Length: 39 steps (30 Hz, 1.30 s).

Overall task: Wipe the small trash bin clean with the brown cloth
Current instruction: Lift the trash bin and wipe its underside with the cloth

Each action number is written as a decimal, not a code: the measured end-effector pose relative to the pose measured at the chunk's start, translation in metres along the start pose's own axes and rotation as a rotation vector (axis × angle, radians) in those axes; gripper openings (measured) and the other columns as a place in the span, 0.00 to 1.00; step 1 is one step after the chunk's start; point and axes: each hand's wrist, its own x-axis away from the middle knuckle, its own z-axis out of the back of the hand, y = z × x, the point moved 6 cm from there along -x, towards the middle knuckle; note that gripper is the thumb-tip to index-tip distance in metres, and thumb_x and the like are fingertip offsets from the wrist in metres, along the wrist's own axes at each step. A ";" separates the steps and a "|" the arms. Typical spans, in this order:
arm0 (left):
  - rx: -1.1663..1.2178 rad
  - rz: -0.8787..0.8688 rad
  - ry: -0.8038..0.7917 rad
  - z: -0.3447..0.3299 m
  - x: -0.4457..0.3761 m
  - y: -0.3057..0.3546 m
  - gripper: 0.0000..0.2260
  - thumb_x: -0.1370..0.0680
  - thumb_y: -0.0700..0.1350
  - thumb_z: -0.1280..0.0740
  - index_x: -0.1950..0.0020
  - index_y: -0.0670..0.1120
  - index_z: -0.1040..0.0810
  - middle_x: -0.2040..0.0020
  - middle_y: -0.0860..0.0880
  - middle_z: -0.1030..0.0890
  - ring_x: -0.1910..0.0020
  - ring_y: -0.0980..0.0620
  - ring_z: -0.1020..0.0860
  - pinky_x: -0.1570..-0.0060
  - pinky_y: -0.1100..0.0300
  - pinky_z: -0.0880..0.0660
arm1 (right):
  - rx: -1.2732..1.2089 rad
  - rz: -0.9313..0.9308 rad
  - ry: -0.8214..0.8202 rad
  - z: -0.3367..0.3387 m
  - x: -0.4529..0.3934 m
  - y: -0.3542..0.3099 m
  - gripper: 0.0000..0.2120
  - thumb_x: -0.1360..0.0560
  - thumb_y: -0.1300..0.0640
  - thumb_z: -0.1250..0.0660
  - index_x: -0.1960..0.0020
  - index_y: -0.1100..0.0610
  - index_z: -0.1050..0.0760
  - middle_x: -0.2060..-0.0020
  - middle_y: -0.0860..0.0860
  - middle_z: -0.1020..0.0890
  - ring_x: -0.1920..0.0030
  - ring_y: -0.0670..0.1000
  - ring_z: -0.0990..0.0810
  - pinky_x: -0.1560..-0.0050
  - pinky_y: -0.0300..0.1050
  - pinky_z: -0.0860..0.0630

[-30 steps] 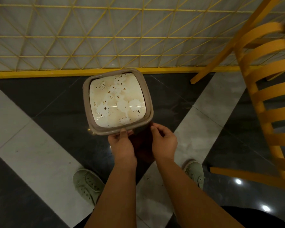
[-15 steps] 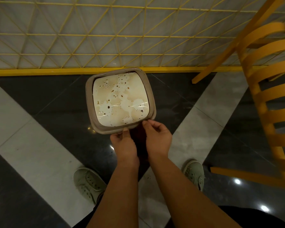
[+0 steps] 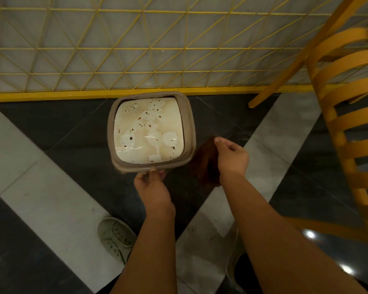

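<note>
Head view, near to far. A pale shoe (image 3: 115, 238) stood on the dark-and-grey tiled floor (image 3: 40, 198) at near left. Above it the left hand (image 3: 152, 185) gripped the near rim of the small trash bin (image 3: 150, 132), thumb on the rim's top and fingers curled beneath, steadying it. To the right, the right hand (image 3: 232, 158) pinched the brown cloth (image 3: 206, 162) between thumb and fingers; the cloth hung just beside the bin's right wall, contact uncertain. The bin's cream lid showed brown spots and stains. Beyond stood a yellow lattice fence (image 3: 136, 49); a yellow slatted chair (image 3: 344, 102) occupied the right. Wiping appeared not yet begun: the next move called for carrying the cloth onto the stained lid and pressing it flat.
</note>
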 end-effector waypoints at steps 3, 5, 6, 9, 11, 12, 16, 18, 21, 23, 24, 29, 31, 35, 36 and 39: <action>0.077 0.044 -0.007 -0.002 0.006 -0.006 0.12 0.20 0.42 0.34 0.38 0.49 0.31 0.38 0.43 0.22 0.43 0.49 0.20 0.38 0.53 0.26 | -0.101 -0.033 -0.061 -0.001 0.012 0.009 0.04 0.26 0.53 0.29 0.59 0.45 0.19 0.65 0.41 0.17 0.61 0.42 0.19 0.63 0.32 0.27; 0.070 0.092 -0.060 -0.010 0.012 -0.013 0.12 0.22 0.43 0.32 0.40 0.52 0.29 0.37 0.45 0.22 0.40 0.47 0.22 0.35 0.48 0.28 | -0.131 -0.036 -0.128 -0.008 0.022 0.013 0.05 0.26 0.55 0.29 0.59 0.46 0.18 0.66 0.40 0.16 0.63 0.41 0.17 0.64 0.32 0.23; 0.068 0.105 -0.074 -0.013 0.013 -0.015 0.12 0.22 0.43 0.32 0.41 0.53 0.29 0.37 0.45 0.22 0.39 0.46 0.22 0.34 0.46 0.29 | -0.136 -0.024 -0.174 -0.013 0.027 0.014 0.05 0.26 0.56 0.30 0.58 0.46 0.18 0.65 0.41 0.15 0.62 0.40 0.17 0.62 0.34 0.21; 0.047 0.101 -0.070 -0.016 0.011 -0.014 0.09 0.21 0.41 0.34 0.44 0.53 0.29 0.39 0.45 0.21 0.39 0.46 0.22 0.35 0.45 0.28 | -0.138 0.043 -0.286 -0.022 0.046 0.020 0.08 0.25 0.60 0.31 0.52 0.48 0.17 0.58 0.43 0.14 0.56 0.42 0.16 0.54 0.39 0.19; 0.022 0.091 -0.079 -0.017 0.008 -0.012 0.09 0.20 0.41 0.35 0.45 0.54 0.29 0.39 0.46 0.22 0.40 0.46 0.22 0.35 0.44 0.28 | -0.088 0.089 -0.344 -0.025 0.058 0.029 0.11 0.25 0.62 0.32 0.47 0.49 0.18 0.53 0.43 0.15 0.51 0.43 0.17 0.48 0.42 0.20; 0.003 0.090 -0.087 -0.018 0.007 -0.012 0.09 0.20 0.41 0.35 0.45 0.54 0.30 0.39 0.46 0.22 0.39 0.46 0.23 0.35 0.44 0.28 | -0.057 0.103 -0.359 -0.026 0.063 0.033 0.12 0.25 0.63 0.32 0.45 0.49 0.18 0.52 0.43 0.15 0.49 0.43 0.17 0.46 0.44 0.20; -0.028 0.105 -0.126 -0.019 0.009 -0.016 0.10 0.20 0.42 0.35 0.42 0.56 0.30 0.39 0.47 0.21 0.39 0.46 0.22 0.37 0.44 0.27 | -0.159 0.115 -0.252 -0.026 0.070 0.031 0.12 0.26 0.64 0.30 0.48 0.50 0.17 0.53 0.46 0.14 0.50 0.45 0.17 0.46 0.47 0.20; -0.013 0.086 -0.145 -0.021 0.008 -0.015 0.11 0.20 0.41 0.35 0.43 0.56 0.29 0.39 0.47 0.21 0.40 0.47 0.21 0.37 0.45 0.26 | -0.244 0.169 -0.234 -0.029 0.073 0.021 0.12 0.27 0.64 0.29 0.52 0.47 0.17 0.53 0.46 0.15 0.50 0.46 0.17 0.48 0.45 0.19; 0.008 0.048 -0.156 -0.024 0.009 -0.011 0.12 0.20 0.39 0.35 0.44 0.56 0.29 0.40 0.46 0.20 0.42 0.48 0.20 0.41 0.49 0.23 | -0.257 0.245 -0.258 -0.035 0.078 0.017 0.13 0.27 0.63 0.29 0.53 0.45 0.17 0.52 0.46 0.15 0.49 0.46 0.17 0.50 0.43 0.19; -0.012 0.049 -0.152 -0.023 0.010 -0.011 0.12 0.20 0.39 0.36 0.45 0.57 0.29 0.40 0.46 0.21 0.41 0.47 0.21 0.38 0.47 0.25 | -0.205 0.189 -0.214 -0.032 0.072 0.025 0.11 0.26 0.63 0.30 0.52 0.47 0.17 0.53 0.47 0.15 0.50 0.46 0.17 0.49 0.46 0.19; -0.028 0.056 -0.148 -0.023 0.011 -0.011 0.12 0.20 0.40 0.36 0.46 0.58 0.30 0.39 0.47 0.21 0.40 0.47 0.22 0.37 0.46 0.26 | -0.170 0.148 -0.186 -0.030 0.068 0.029 0.10 0.26 0.63 0.30 0.51 0.49 0.17 0.54 0.48 0.15 0.50 0.46 0.17 0.48 0.47 0.19; -0.052 0.037 -0.150 -0.023 0.013 -0.009 0.11 0.20 0.41 0.36 0.45 0.57 0.30 0.40 0.49 0.21 0.39 0.48 0.23 0.35 0.45 0.27 | -0.177 0.179 -0.143 -0.031 0.063 0.029 0.09 0.26 0.62 0.30 0.51 0.50 0.17 0.55 0.46 0.14 0.51 0.45 0.16 0.49 0.44 0.19; -0.041 0.038 -0.162 -0.025 0.013 -0.008 0.12 0.20 0.41 0.36 0.41 0.56 0.30 0.39 0.48 0.21 0.39 0.48 0.23 0.35 0.44 0.27 | -0.153 0.237 -0.160 -0.032 0.063 0.025 0.09 0.26 0.62 0.30 0.51 0.49 0.17 0.55 0.44 0.15 0.51 0.43 0.17 0.51 0.41 0.19; -0.087 0.091 -0.174 -0.014 0.014 -0.009 0.12 0.20 0.41 0.34 0.44 0.58 0.31 0.42 0.52 0.22 0.38 0.49 0.24 0.33 0.45 0.30 | -0.014 0.173 -0.090 -0.015 0.043 0.024 0.07 0.26 0.60 0.29 0.53 0.49 0.17 0.60 0.42 0.15 0.57 0.40 0.17 0.53 0.37 0.19; -0.100 0.095 -0.174 -0.011 0.013 -0.007 0.13 0.21 0.41 0.34 0.46 0.59 0.30 0.43 0.52 0.21 0.40 0.50 0.23 0.33 0.46 0.31 | -0.052 0.116 -0.053 -0.008 0.036 0.023 0.08 0.26 0.60 0.29 0.54 0.48 0.17 0.60 0.42 0.16 0.58 0.40 0.17 0.55 0.36 0.20; -0.087 0.071 -0.121 -0.001 0.009 0.001 0.11 0.20 0.39 0.35 0.45 0.55 0.30 0.45 0.48 0.20 0.43 0.48 0.21 0.33 0.49 0.30 | -0.195 0.003 0.006 0.009 0.024 0.023 0.09 0.26 0.61 0.30 0.54 0.47 0.18 0.62 0.42 0.15 0.61 0.39 0.17 0.59 0.34 0.20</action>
